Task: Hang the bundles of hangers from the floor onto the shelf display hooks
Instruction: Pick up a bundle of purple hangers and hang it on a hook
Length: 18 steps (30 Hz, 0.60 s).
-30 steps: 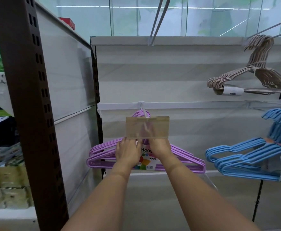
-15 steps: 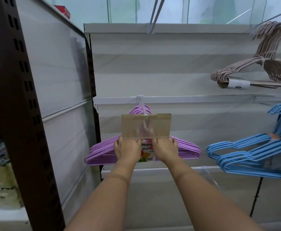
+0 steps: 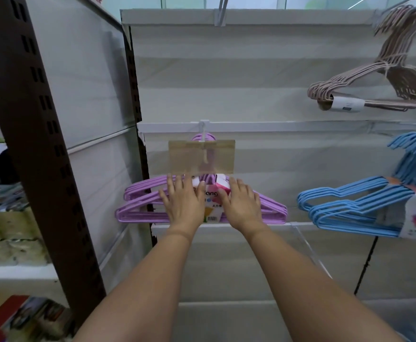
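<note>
From the head view, a purple bundle (image 3: 152,206) of hangers is seen hung by its hooks on a white display hook (image 3: 203,129) that juts from the shelf rail (image 3: 276,126), so it is already off the floor and in place on the display. A tan price tag holder (image 3: 201,157) dangles from the tip of that hook and covers the top of the bundle. The left hand (image 3: 183,202) is laid flat on the bundle's left shoulder, its fingers straight and slightly spread, with the thumb resting at the edge of the paper label (image 3: 211,203). The right hand (image 3: 242,203) is laid likewise on the right shoulder, fingers extended and pressed against the hangers; nothing is seen to be pinched. The bundle is judged to be steadied and squared from both sides so that it hangs level and the label faces out. A blue bundle (image 3: 355,208) is hung well apart to the right, and a beige bundle (image 3: 374,77) above it, probably sorted by colour. A brown upright (image 3: 41,144) stands at the left
</note>
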Motion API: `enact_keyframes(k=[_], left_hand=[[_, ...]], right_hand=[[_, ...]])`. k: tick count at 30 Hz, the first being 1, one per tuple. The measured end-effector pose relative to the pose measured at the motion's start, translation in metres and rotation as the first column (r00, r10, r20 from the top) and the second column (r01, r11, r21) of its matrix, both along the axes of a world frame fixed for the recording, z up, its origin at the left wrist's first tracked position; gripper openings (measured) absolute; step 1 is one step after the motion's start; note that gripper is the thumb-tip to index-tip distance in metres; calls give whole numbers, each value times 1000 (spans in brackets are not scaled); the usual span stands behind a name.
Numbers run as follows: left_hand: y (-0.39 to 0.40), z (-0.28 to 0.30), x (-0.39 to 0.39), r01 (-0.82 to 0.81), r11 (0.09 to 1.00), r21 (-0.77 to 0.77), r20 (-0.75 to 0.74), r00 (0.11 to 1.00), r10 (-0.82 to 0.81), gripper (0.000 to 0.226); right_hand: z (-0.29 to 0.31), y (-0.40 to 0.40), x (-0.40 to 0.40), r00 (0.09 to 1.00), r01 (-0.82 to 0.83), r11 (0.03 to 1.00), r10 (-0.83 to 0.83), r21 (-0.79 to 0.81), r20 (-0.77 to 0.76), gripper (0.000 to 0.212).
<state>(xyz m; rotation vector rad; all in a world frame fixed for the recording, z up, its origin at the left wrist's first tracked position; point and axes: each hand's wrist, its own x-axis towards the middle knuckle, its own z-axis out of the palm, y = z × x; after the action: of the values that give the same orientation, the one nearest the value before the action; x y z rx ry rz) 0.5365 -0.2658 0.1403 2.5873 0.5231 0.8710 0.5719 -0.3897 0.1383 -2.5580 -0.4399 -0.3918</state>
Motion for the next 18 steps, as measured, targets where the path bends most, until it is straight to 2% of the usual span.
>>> enact_keyframes(k=[9, 14, 18], left_hand=[[-23, -42, -54, -14, 989, -148, -51, 999, 6, 57], [-40, -84, -82, 103, 971, -214, -153, 979, -138, 56], [-46, -117, -88, 148, 937, -315, -252, 939, -233, 59]], right_hand=[[-27, -38, -49, 998, 17, 1000, -16, 11, -64, 63], [-63, -66, -82, 991, 39, 997, -29, 72, -132, 56], [-97, -90, -107, 971, 120, 992, -108, 44, -215, 54]])
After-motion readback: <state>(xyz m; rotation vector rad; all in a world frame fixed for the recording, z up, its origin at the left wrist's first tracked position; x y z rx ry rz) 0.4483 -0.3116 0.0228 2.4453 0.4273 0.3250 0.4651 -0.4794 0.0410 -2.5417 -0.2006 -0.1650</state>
